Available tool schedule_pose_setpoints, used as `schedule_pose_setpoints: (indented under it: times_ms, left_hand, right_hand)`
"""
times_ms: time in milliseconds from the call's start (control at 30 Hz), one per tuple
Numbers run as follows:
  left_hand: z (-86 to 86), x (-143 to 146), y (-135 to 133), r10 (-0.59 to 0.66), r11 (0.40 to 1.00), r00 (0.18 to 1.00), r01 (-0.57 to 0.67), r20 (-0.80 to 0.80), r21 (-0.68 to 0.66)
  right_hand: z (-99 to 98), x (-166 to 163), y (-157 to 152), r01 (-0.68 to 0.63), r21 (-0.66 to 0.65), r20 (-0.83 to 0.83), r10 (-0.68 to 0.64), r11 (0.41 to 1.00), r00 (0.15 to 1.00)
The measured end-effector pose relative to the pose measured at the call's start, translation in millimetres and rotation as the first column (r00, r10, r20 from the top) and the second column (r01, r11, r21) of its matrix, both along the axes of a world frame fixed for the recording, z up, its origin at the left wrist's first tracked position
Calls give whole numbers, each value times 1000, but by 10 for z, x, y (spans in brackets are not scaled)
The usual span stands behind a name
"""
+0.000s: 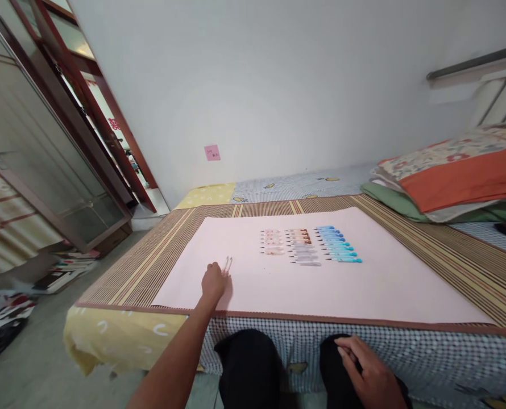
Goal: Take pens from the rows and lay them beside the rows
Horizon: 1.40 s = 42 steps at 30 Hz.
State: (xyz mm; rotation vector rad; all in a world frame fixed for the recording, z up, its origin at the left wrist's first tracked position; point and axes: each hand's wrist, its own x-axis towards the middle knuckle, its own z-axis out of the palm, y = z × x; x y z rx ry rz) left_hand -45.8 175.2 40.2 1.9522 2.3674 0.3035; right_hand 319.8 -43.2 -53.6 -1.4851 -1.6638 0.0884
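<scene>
My left hand [212, 282] reaches out over a pale pink sheet [364, 284] spread on a bed and pinches a couple of small clear pens [228, 264] that rest on the sheet. Farther on, three neat columns of pens lie side by side: pinkish ones [272, 242], brown and grey ones [302, 246], and blue ones [337, 244]. My right hand [370, 372] lies loosely on my right knee, holding nothing, fingers slightly apart.
A striped woven mat [475, 250] lies under the sheet. Folded quilts and a pillow [453, 176] are stacked at the far right. A pink note [212, 152] is stuck on the wall. Books [65, 267] lie on the floor by a glass door at left.
</scene>
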Motion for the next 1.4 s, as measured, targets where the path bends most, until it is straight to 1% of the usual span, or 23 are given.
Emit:
schedule_pose_setpoints:
  times_ms: [200,433,533,633,733,833,933,1033,1133,1200,1233,1267,1300,1333,1367,1400]
  left_hand:
    - [-45,0,54,-11,1000,999,11,46,4]
    - [-62,28,77,13,1000,999,-13,47,10]
    - [-74,39,94,20,1000,998,-20,59,11]
    - [-62,-5,124,29,1000,995,-30,93,6]
    - [-5,-122,121,38,999,989,-40,145,6]
    - [65,-256,38,6,999,981,-15,196,42]
    - [104,-340,-113,-81,994,961,59,263,87]
    - [125,-371,-280,-161,984,922,121,352,133]
    - [216,-330,-456,-184,974,876,102,446,201]
    - [390,-219,-619,-195,965,829,68,524,252]
    - [526,-131,-726,-216,958,787,57,578,281]
    - [696,-24,-852,-266,946,655,34,707,323]
    - [897,98,-997,-335,929,503,34,797,369]
    - [1118,225,-1157,-395,913,344,46,852,405]
    - [1346,350,-1329,-442,895,209,46,872,443]
    - [1564,462,-1507,-476,879,109,41,873,474]
  right_hand:
    - [-8,0,-6,-1,9,-1,1,1000,1000]
    - [1,3,-3,-6,30,-5,6,1000,1000]
    - [-4,3,4,-1,16,-2,1,1000,1000]
    - [-3,4,1,-3,5,-2,3,1000,1000]
    - [2,12,-8,2,-5,-10,-2,1000,1000]
    - [2,19,-11,3,-13,-18,-3,1000,1000]
    - [-1,20,-1,-3,9,-17,3,1000,1000]
    - [-2,16,6,-6,39,-10,7,999,1000]
    - [-3,10,2,-1,44,-11,2,999,1000]
    - [-3,3,0,2,43,-12,-1,999,1000]
    - [-2,0,0,2,45,-11,-2,999,1000]
    - [1,-5,2,0,44,-10,0,999,1000]
    - [5,-10,5,-4,44,-8,5,999,1000]
    - [10,-15,9,-8,41,-8,8,999,1000]
    - [17,-21,12,-12,40,-8,12,999,1000]
    - [25,-28,15,-14,39,-9,15,999,1000]
